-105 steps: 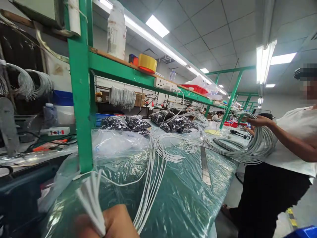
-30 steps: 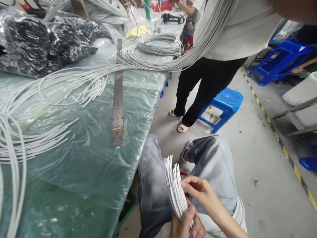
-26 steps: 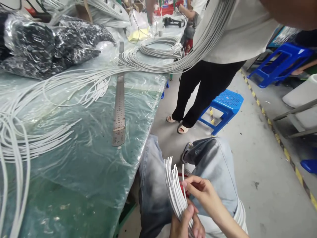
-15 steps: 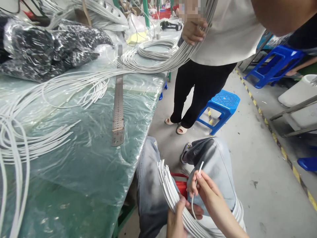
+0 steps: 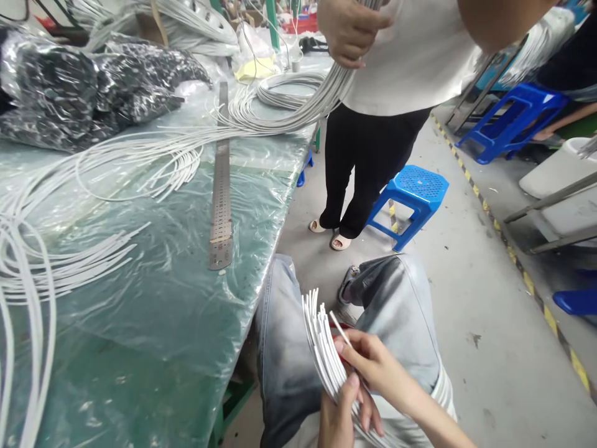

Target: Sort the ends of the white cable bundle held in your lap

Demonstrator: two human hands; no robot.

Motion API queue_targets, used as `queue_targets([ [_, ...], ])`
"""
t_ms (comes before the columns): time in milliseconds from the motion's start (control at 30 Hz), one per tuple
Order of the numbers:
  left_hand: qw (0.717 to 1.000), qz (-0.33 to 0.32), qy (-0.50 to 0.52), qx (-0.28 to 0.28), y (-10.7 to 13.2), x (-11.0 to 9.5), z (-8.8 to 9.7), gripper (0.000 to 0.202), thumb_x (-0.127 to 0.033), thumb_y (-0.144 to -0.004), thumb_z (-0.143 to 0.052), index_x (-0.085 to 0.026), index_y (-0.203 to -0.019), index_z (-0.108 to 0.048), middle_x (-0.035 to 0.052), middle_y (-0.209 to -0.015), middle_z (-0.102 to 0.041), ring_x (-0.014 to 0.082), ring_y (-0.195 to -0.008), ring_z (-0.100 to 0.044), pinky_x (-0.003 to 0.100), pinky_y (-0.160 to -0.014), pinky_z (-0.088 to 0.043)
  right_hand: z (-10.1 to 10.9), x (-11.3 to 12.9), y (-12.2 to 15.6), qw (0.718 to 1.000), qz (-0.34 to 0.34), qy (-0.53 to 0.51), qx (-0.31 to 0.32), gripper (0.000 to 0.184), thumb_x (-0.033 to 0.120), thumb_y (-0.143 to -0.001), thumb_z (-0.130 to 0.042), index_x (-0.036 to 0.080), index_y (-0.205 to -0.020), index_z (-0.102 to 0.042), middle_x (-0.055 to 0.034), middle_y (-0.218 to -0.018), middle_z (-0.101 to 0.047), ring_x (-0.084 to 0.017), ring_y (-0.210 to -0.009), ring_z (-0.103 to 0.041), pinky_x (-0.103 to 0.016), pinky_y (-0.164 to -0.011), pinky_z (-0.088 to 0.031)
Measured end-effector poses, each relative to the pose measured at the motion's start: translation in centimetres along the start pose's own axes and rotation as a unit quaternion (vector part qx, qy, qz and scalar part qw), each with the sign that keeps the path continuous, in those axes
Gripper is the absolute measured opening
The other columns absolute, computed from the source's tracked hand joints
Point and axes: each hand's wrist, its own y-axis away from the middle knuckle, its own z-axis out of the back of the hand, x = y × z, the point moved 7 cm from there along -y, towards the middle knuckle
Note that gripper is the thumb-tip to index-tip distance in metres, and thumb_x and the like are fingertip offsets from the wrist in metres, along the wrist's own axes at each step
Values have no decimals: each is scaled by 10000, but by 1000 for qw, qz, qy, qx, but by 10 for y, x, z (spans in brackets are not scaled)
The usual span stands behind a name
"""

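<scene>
- A bundle of white cables (image 5: 321, 348) was gripped by the left hand (image 5: 336, 418) over the lap, its lower run cut off by the frame edge.
- A single cable end (image 5: 339, 328) was pinched by the right hand (image 5: 373, 367).
- The palms were hidden.
- A steel ruler (image 5: 221, 186) lay on the tabletop (image 5: 153, 348).

Bare floor (image 5: 471, 311) right of knees; table edge (image 5: 273, 249) (cable-strewn) close on the left
</scene>
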Motion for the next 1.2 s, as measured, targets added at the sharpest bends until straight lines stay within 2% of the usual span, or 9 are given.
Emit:
queue_targets([
  [167,999,30,-30,22,0,0,1,519,-605,-651,-766,-177,-541,-493,-60,-353,-392,108,-326,-451,202,-388,-363,-5,-9,9,997,7,74,3,411,544,-833,-538,148,-725,-529,5,-542,-536,-103,-426,-519,-179,-378,-344],
  [300,998,34,-54,27,-3,2,7,457,-572,-692,-750,-167,-602,-559,-39,-379,-450,126,-382,-499,219,-458,-410,-2,2,11,993,9,116,-15,167,301,-763,-515,155,-686,-540,16,-532,-551,-93,-410,-524,-166,-376,-352],
  [433,996,31,-77,23,-7,8,13,436,-549,-762,-699,-132,-644,-650,8,-397,-528,143,-405,-526,233,-488,-419,-1,-1,9,998,-6,49,-37,71,233,-674,-507,165,-681,-523,46,-492,-532,-82,-367,-500,-151,-337,-329],
  [533,998,14,-67,12,-6,7,14,415,-527,-784,-691,-113,-819,-695,10,-409,-564,150,-389,-523,242,-489,-433,-3,-9,7,999,-25,-22,-25,75,220,-649,-522,164,-697,-510,54,-501,-540,-75,-335,-491,-141,-305,-310],
  [600,998,11,-61,-1,-5,5,13,416,-521,-782,-699,-130,-918,-670,-4,-419,-573,163,-401,-542,244,-484,-440,-6,-14,6,997,-45,-63,4,101,236,-658,-546,167,-713,-495,60,-507,-542,-76,-301,-478,-140,-274,-293],
  [767,995,17,-79,-58,-1,-2,13,466,-593,-696,-748,-165,-666,-568,26,-412,-582,188,-423,-576,263,-494,-478,-11,-16,3,987,-47,-126,89,315,415,-768,-649,173,-747,-449,92,-456,-480,-50,-256,-421,-103,-247,-204],
  [867,994,30,-72,-82,-1,-1,14,507,-619,-615,-790,-159,-685,-587,28,-402,-575,211,-436,-594,279,-491,-494,-13,-19,3,983,-47,-145,105,462,567,-773,-672,190,-793,-406,102,-480,-466,-47,-259,-410,-102,-238,-203],
  [1067,983,50,11,-174,-2,10,28,515,-456,-581,-845,-136,-926,-633,84,-757,-727,265,-752,-698,289,-600,-536,-14,-27,3,987,-45,-153,29,601,761,-756,-575,215,-929,-392,148,-491,-261,-14,-323,-177,-99,-274,-151],
  [1200,971,58,28,-229,-3,15,34,521,-356,-632,-798,-159,-1065,-587,60,-765,-722,284,-847,-699,306,-643,-551,-16,-35,-2,982,-59,-174,-38,688,836,-641,-603,187,-788,-424,109,-538,-358,4,-342,-195,-120,-293,-111],
])
